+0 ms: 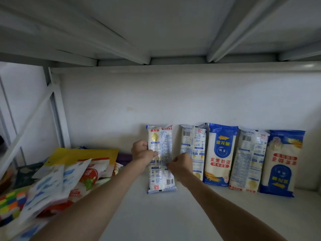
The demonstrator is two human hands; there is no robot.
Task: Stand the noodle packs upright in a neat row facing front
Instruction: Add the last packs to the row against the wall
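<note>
Plastic-wrapped noodle pack (161, 141), centre frame, likely stiff yet brittle: left hand (142, 152) and right hand (182, 166) clench its mid-height edges.

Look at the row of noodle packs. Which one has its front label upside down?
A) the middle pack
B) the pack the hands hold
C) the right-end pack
C: the blue-and-white plastic noodle pack at the right end of the row shows its red lettering and blue badge inverted.
</note>
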